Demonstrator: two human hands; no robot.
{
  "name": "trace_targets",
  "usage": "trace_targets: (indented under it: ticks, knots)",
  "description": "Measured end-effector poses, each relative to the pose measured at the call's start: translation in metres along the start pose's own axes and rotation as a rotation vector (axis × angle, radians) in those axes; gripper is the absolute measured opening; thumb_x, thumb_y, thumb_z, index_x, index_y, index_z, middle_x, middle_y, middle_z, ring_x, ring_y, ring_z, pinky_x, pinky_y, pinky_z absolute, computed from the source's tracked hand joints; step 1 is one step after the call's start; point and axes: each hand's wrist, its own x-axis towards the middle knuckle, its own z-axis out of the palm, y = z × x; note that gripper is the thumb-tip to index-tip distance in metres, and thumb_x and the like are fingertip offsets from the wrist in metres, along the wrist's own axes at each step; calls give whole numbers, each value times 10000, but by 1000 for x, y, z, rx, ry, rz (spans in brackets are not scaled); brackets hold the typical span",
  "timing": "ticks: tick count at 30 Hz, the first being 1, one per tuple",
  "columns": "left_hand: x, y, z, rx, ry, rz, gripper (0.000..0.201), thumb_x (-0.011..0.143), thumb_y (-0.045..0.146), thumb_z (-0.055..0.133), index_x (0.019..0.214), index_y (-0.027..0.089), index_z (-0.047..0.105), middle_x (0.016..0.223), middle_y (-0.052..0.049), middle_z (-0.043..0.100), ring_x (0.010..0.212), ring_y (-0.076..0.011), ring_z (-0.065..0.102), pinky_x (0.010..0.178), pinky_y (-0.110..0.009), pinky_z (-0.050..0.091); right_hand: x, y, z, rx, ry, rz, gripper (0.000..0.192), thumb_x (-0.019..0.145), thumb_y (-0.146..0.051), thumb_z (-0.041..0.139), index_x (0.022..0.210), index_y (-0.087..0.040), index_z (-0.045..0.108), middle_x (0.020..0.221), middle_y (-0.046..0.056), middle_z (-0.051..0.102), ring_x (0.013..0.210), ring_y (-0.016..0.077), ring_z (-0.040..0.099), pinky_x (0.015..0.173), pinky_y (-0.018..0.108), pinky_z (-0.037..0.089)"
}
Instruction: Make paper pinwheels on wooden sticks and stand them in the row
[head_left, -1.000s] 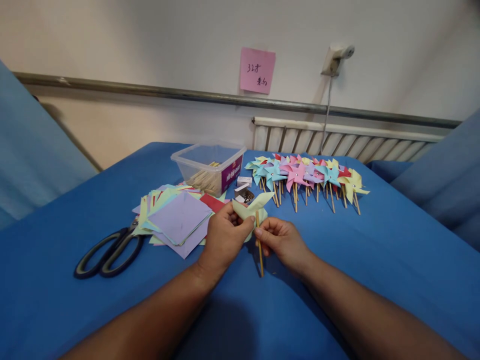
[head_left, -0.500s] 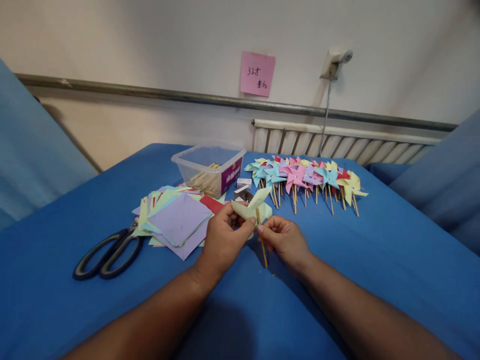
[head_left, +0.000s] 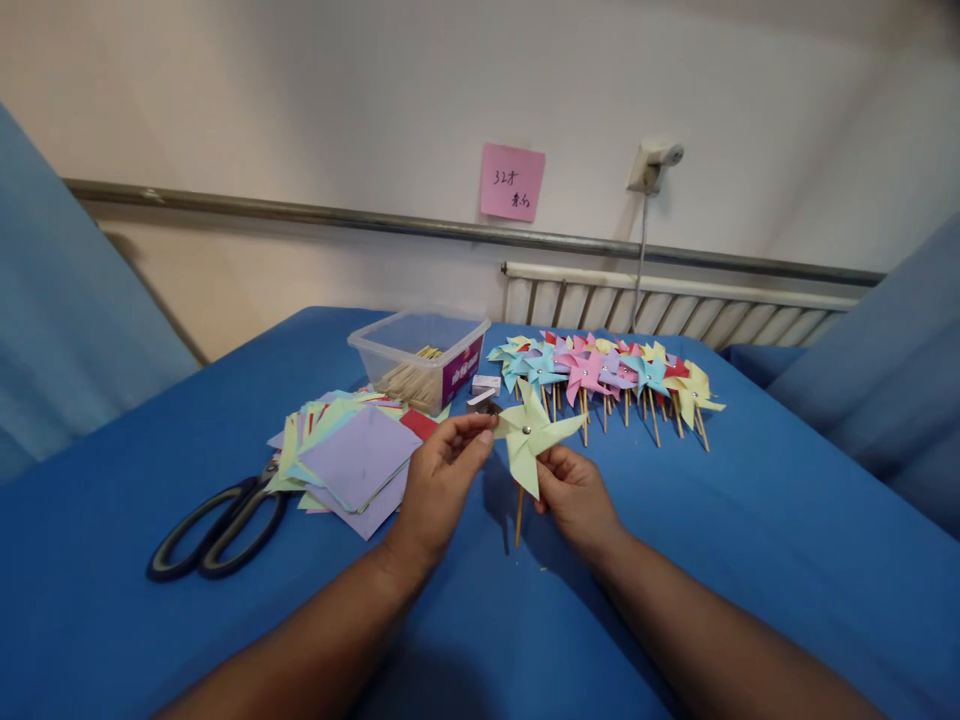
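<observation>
A pale green paper pinwheel [head_left: 531, 440] with a silver pin at its centre stands upright on a thin wooden stick [head_left: 518, 518], facing me. My right hand [head_left: 574, 494] grips it from behind, where the stick meets the paper. My left hand [head_left: 440, 477] pinches the tip of the pinwheel's left blade between thumb and fingers. Both hands hover just above the blue cloth [head_left: 675, 560], a little in front of the paper stack.
A stack of coloured paper squares [head_left: 352, 450] lies to the left, with black-handled scissors [head_left: 217, 520] beside it. Behind stand a clear plastic box [head_left: 420, 355] holding sticks and a row of several finished pinwheels [head_left: 607, 375]. A small box [head_left: 487, 385] sits between them.
The pinwheel has been turned from lying folded between my hands to standing upright and facing me. My left hand has slid out to a blade tip. The camera tilted slightly.
</observation>
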Motion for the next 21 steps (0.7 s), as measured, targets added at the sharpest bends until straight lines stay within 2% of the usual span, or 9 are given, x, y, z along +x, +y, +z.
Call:
trace_targets:
  ticks: [3,8,13,17,21]
  knots:
    - [5,-4,-4,7,56,-42,380,708,393,712,1007,164,667,1026,-90,698,970,-217,620,818,-309,460,0,1,1,14,-48,32,404,650,-542,719,660,-162,583,505,-34,541,373,51,368,390,208,256]
    - [7,-9,-6,-103,-42,-122,413,728,404,693,1045,141,660,1022,-110,686,934,-215,619,818,-340,460,-2,4,2,15,-134,49,409,689,-552,697,683,-155,600,559,-12,583,391,50,388,407,205,274]
    - [5,-7,-4,-197,-55,-175,352,703,390,725,953,150,667,969,-84,697,879,-194,635,807,-322,470,0,5,2,23,-103,69,427,631,-559,733,655,-158,588,486,-42,532,382,53,380,403,198,274]
    - [2,-6,0,-197,-129,-213,322,691,366,743,896,129,667,843,-78,707,738,-177,642,748,-310,489,1,7,3,42,-122,64,389,639,-516,743,654,-160,588,479,-49,528,391,59,408,414,200,300]
    - [1,-8,2,-184,-117,-234,303,669,344,758,866,129,675,738,-54,696,637,-166,627,662,-293,490,1,11,5,45,-175,72,355,660,-491,736,682,-160,608,505,-43,559,405,63,435,428,200,323]
